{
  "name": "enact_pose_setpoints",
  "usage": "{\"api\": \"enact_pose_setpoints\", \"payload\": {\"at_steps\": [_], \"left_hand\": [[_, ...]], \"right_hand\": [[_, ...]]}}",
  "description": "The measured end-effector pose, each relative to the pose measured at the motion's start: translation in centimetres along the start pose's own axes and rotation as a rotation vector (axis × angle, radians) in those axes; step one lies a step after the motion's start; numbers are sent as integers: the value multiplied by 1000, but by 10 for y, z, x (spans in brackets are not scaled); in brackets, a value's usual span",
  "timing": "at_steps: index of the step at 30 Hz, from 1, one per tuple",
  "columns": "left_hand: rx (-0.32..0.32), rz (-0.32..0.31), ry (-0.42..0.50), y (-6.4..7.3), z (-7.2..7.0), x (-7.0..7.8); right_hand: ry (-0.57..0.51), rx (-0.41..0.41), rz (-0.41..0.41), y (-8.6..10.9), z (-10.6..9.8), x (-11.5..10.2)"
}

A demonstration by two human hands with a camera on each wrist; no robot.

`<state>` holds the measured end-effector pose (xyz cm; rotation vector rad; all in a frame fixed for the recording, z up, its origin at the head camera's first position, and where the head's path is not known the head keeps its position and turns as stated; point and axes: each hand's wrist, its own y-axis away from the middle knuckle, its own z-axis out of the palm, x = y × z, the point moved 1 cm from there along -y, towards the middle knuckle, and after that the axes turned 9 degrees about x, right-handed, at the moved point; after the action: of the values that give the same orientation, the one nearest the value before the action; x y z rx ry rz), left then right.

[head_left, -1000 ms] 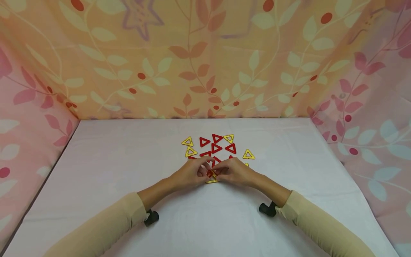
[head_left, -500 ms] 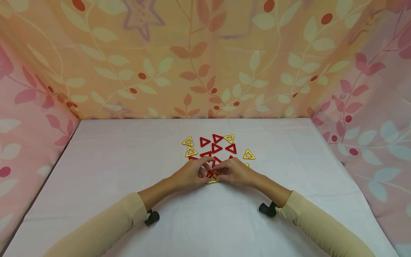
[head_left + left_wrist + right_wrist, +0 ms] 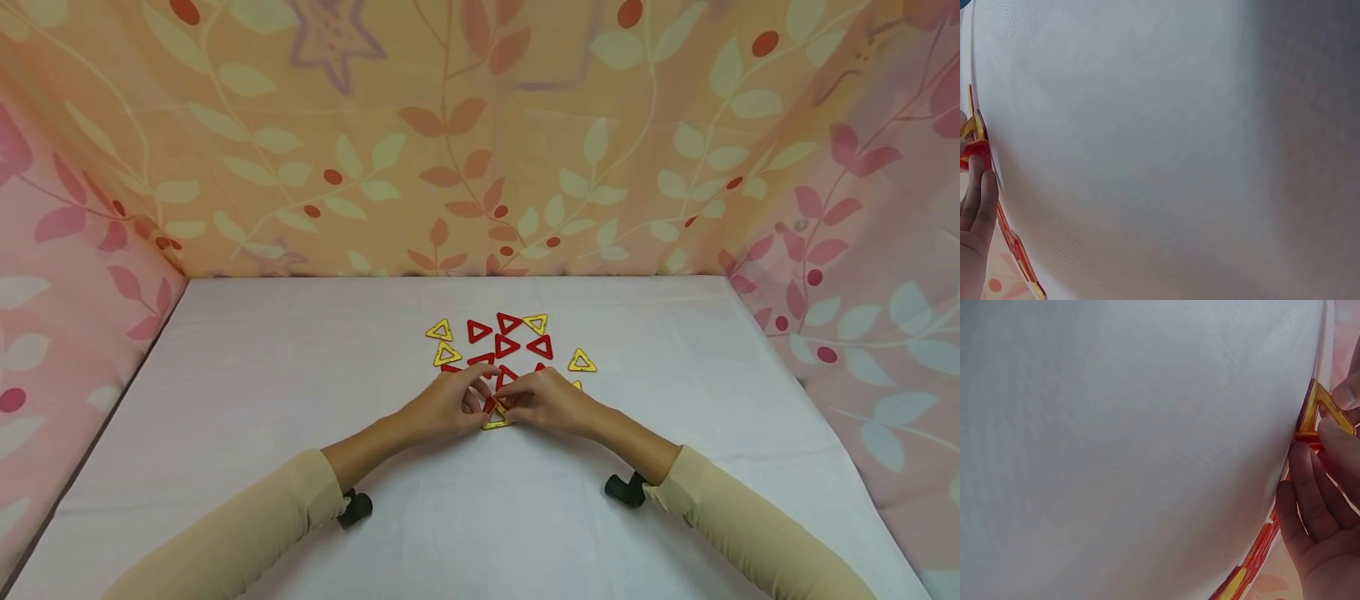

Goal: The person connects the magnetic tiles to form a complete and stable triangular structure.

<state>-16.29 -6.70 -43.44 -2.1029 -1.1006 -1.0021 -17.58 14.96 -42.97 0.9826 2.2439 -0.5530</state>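
Note:
Both hands meet near the front of the cluster, around a small raised group of joined hollow triangular magnetic tiles. A yellow triangle tile faces the person and leans up, its top between the fingertips. My left hand pinches the group from the left, fingers curled. From the right, my right hand pinches it with thumb and fingers. In the right wrist view the right thumb presses the yellow tile's frame, with a red edge under it. The left wrist view shows left fingers against a red tile. The fingers hide much of the group.
Several loose red triangle tiles lie flat behind the hands. Yellow triangle tiles lie at the left, the back and the right. The white tabletop ends at a patterned cloth backdrop.
Both hands stay in place. Between the fingertips, less of the red tile shows now, and the front yellow tile shows more fully as a peaked triangle.

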Motion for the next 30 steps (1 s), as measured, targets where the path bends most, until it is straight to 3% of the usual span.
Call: {"api": "enact_pose_setpoints", "payload": {"at_steps": [21,30], "left_hand": [[-25,2,-17,-3,-2,-2],[1,16,-97,-5,-1,0]], "right_hand": [[42,-14,0,-2,-5,-2],[63,17,-23,-1,-3,1]]}}
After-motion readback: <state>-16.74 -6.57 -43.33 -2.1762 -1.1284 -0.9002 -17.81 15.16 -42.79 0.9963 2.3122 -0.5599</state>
